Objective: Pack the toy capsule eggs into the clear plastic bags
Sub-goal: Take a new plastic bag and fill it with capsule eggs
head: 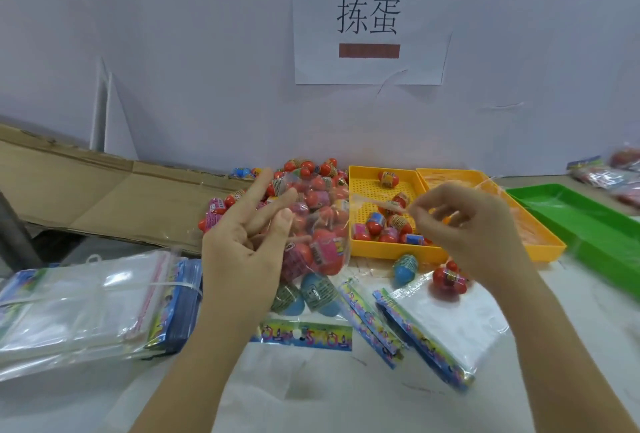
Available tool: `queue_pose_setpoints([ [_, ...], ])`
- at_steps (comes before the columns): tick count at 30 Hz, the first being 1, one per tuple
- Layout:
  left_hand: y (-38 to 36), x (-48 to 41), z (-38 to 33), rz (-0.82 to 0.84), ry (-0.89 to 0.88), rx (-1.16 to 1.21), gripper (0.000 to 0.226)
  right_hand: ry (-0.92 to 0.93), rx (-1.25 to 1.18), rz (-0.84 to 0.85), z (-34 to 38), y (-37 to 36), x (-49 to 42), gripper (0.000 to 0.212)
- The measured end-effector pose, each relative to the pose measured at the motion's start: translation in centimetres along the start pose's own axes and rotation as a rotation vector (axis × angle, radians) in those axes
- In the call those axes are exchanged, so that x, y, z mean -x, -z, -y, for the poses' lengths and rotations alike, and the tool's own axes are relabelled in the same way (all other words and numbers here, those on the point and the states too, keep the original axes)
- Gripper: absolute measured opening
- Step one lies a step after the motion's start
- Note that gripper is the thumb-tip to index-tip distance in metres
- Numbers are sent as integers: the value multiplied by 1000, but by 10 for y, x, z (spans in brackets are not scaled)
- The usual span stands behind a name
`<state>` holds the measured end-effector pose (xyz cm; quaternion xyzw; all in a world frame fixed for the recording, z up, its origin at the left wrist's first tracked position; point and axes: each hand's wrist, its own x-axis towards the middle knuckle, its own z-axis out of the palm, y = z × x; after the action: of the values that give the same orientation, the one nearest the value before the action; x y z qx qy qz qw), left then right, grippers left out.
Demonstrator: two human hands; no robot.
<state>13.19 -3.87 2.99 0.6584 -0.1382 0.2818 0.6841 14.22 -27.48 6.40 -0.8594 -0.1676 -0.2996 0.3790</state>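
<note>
A: Worktop (322,394) nearest, white, with flat bags (446,323) lying on it. And the hands?

B: Apart. Left hand (249,235) grips a clear bag (325,245) stuffed with red capsule eggs, raised before the loose egg pile (311,167). Right hand (474,224) pinches a thin clear strip (377,205) running from that bag.

A: More eggs?

B: Several in the yellow tray (391,252); two blue eggs (318,294) just below the bag.

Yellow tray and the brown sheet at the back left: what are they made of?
The yellow tray looks like moulded plastic: even colour, slight sheen, a floor of tiny holes. The brown sheet seems to be cardboard: matte, creased, with folded flaps.
</note>
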Motion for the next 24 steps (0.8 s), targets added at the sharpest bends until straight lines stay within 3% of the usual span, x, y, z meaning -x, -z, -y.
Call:
queue_pose_setpoints([
  [3, 1, -3, 2, 19, 8, -60, 55, 12, 104, 13, -11, 5, 5, 16],
  [8, 5, -3, 6, -12, 44, -162, 58, 68, 376, -2, -47, 38, -8, 21],
  [12, 5, -3, 15, -10, 65, -188, 58, -129, 492, -89, -74, 70, -42, 3],
  [14, 5, -2, 19, 6, 61, -186, 57, -286, 780, 106, -83, 90, -52, 14],
  [17, 5, -3, 22, 18, 48, -196, 57, -496, 1501, 853, -80, 119, -67, 33],
  [18, 6, -3, 24, 16, 43, -191, 58, -619, 1451, 1088, -74, 129, -74, 41],
  [19, 6, -4, 24, 16, 37, -185, 59, -812, 1219, 1246, -67, 141, -79, 46],
  [20, 6, -4, 25, 17, 30, -180, 60, -953, 830, 1281, -58, 156, -84, 49],
  [21, 6, -4, 25, 25, 28, -173, 59, -1018, 352, 1112, -52, 172, -92, 56],
  [22, 6, -5, 24, 39, 36, -168, 58, -1024, 87, 913, -58, 183, -93, 60],
  [23, 6, -4, 23, 51, 47, -166, 58, -1003, -27, 745, -62, 190, -91, 58],
  [24, 5, -2, 20, 54, 49, -161, 57, -983, 74, 643, -64, 196, -89, 47],
])
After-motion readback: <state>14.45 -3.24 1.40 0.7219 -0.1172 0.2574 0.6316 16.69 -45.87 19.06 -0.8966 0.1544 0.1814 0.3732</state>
